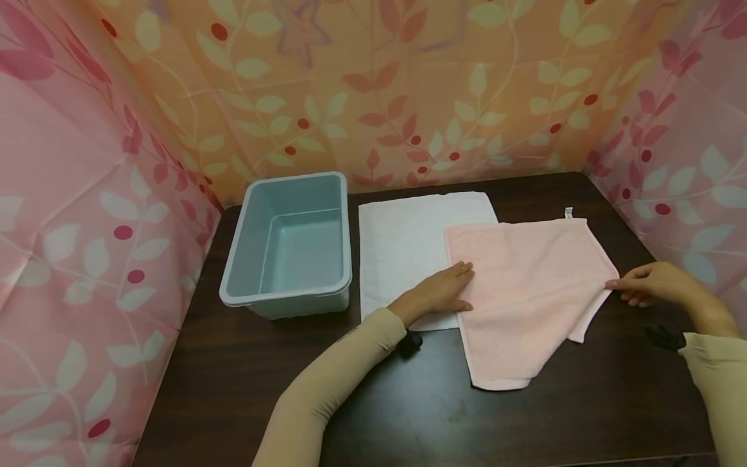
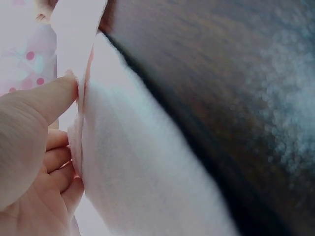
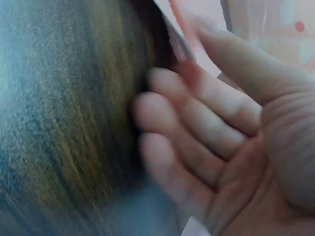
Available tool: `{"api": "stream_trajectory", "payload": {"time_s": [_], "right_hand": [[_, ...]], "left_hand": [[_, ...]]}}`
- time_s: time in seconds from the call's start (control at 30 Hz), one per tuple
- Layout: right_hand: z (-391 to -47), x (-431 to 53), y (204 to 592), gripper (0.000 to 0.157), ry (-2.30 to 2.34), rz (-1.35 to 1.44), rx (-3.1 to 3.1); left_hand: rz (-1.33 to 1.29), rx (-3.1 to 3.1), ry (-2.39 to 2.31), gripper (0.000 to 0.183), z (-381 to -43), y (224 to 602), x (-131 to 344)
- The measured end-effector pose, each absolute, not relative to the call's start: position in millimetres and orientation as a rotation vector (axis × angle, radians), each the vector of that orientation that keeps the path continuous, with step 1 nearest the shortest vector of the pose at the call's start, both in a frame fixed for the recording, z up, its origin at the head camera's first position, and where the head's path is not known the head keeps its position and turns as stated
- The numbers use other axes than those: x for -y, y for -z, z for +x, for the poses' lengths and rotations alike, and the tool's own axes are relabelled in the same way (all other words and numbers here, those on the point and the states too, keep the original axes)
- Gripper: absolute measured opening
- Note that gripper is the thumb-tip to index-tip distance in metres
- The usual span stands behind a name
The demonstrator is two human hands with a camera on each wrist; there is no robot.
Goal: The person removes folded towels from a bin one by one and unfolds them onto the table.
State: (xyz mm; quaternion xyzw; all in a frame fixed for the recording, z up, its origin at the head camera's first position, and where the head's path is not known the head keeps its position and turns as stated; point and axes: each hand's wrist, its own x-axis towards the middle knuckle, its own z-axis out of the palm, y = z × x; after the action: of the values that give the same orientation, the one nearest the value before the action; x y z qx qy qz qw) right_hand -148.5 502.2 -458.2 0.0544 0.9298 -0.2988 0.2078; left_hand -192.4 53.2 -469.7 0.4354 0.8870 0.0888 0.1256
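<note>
A pink towel (image 1: 525, 279) lies spread at an angle on the dark table, its lower right part folded over and a small white tag at its far edge. My left hand (image 1: 440, 290) rests on its left edge, fingers extended and thumb apart; the left wrist view shows the thumb and fingertips against the cloth's edge. At the right edge, my right hand (image 1: 659, 283) pinches the towel between thumb and index finger, with the other fingers loosely curled. A white towel (image 1: 403, 259) lies flat, partly covered by the pink one.
A light blue plastic tub (image 1: 303, 253) stands at the table's left, with nothing visible inside. Dark wooden table (image 1: 408, 415) shows in front of the towels. Floral curtains (image 1: 373, 97) hang behind and along both sides.
</note>
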Motion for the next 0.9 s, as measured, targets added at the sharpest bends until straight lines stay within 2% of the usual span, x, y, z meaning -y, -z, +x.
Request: {"api": "stream_trajectory", "payload": {"time_s": [0.53, 0.9], "right_hand": [[-147.6, -495.5, 459.9, 0.025, 1.036, 0.092, -2.340], [-137.5, -517.0, 450.0, 0.024, 1.023, 0.050, -2.314]], "left_hand": [[1.272, -2.586, -0.234, 0.077, -192.9, 470.5, -54.0], [1.267, -2.591, -0.222, 0.077, -193.8, 473.4, -54.9]]}}
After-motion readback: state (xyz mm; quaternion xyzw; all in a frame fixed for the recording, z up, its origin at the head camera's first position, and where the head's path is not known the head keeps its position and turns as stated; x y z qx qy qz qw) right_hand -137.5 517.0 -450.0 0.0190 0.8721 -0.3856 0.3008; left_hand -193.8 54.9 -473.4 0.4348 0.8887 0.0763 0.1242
